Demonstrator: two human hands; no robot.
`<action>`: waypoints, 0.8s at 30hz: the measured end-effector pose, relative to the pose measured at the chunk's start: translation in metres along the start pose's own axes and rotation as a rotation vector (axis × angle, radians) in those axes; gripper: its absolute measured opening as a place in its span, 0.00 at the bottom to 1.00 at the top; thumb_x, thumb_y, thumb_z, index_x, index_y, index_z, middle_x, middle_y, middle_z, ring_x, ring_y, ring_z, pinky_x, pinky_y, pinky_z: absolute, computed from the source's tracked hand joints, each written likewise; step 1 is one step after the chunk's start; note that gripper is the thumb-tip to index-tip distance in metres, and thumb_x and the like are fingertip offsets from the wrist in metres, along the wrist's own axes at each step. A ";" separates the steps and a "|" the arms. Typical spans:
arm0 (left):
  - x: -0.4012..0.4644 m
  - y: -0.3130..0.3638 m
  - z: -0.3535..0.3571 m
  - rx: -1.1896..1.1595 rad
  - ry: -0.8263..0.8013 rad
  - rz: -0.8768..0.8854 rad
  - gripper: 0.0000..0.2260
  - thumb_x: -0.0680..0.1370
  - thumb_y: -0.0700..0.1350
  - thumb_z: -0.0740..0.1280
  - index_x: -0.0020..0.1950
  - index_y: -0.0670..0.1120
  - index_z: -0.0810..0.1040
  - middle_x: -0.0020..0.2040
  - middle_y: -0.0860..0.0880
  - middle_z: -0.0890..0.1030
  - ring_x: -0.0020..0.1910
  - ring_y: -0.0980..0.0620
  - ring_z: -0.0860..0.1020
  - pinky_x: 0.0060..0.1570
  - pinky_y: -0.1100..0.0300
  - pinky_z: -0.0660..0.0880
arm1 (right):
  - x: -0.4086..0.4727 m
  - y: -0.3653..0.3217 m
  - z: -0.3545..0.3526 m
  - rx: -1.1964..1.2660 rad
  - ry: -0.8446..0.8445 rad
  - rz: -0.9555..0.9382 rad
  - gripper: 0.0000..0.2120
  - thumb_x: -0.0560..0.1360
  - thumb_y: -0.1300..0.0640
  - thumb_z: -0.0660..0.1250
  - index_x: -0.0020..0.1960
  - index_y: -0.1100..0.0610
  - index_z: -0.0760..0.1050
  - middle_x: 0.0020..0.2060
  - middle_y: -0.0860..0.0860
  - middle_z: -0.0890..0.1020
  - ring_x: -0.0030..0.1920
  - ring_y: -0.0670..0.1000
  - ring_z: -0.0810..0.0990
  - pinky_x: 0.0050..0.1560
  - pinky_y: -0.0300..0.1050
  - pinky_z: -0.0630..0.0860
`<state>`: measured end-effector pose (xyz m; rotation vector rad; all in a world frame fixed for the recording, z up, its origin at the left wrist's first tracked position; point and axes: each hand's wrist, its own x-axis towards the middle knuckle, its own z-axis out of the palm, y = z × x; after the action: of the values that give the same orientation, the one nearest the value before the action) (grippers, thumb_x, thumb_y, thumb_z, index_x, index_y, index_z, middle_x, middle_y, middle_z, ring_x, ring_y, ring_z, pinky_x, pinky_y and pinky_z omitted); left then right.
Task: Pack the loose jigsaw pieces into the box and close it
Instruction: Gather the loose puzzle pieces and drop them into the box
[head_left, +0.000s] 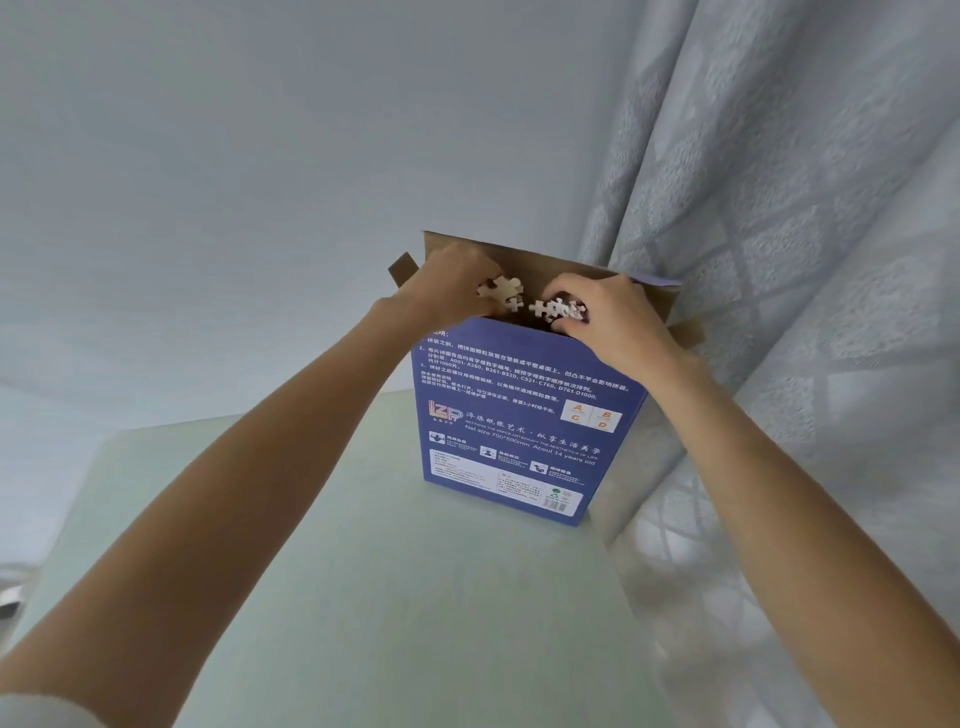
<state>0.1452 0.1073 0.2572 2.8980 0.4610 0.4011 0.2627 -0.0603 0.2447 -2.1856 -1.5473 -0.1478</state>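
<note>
A tall blue puzzle box (524, 415) stands upright on the pale table (332, 571), its brown top flaps folded open. Over the open mouth, my left hand (447, 283) grips a clump of pale jigsaw pieces (503, 292). Beside it, my right hand (608, 317) holds another clump of jigsaw pieces (558, 309), partly dipping below the front rim. The inside of the box is hidden by its front wall.
A grey patterned curtain (805, 260) hangs right beside the box, touching its right side. A plain wall rises behind. The table's left edge (78, 499) runs down the left of the view.
</note>
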 end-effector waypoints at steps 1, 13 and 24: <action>0.001 -0.001 0.001 -0.003 -0.017 -0.025 0.10 0.71 0.45 0.71 0.37 0.40 0.76 0.38 0.44 0.79 0.38 0.45 0.74 0.36 0.56 0.67 | 0.000 0.001 0.000 0.002 0.002 -0.002 0.12 0.72 0.58 0.71 0.55 0.53 0.78 0.44 0.53 0.83 0.44 0.54 0.80 0.45 0.49 0.77; -0.008 0.002 0.004 -0.230 0.119 -0.067 0.07 0.71 0.42 0.72 0.47 0.49 0.84 0.42 0.53 0.82 0.38 0.58 0.74 0.35 0.75 0.65 | -0.003 -0.003 0.003 -0.053 -0.060 0.040 0.10 0.78 0.51 0.62 0.55 0.50 0.79 0.47 0.49 0.84 0.47 0.52 0.81 0.45 0.45 0.75; -0.008 0.011 -0.009 0.118 0.012 -0.183 0.09 0.75 0.46 0.62 0.36 0.47 0.76 0.39 0.47 0.76 0.39 0.44 0.73 0.38 0.57 0.67 | -0.004 -0.011 0.002 -0.014 0.031 0.015 0.08 0.77 0.51 0.64 0.53 0.50 0.79 0.45 0.47 0.84 0.43 0.48 0.82 0.45 0.46 0.79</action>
<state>0.1386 0.0959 0.2663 2.9324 0.7699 0.3752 0.2509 -0.0605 0.2446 -2.1950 -1.5169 -0.1879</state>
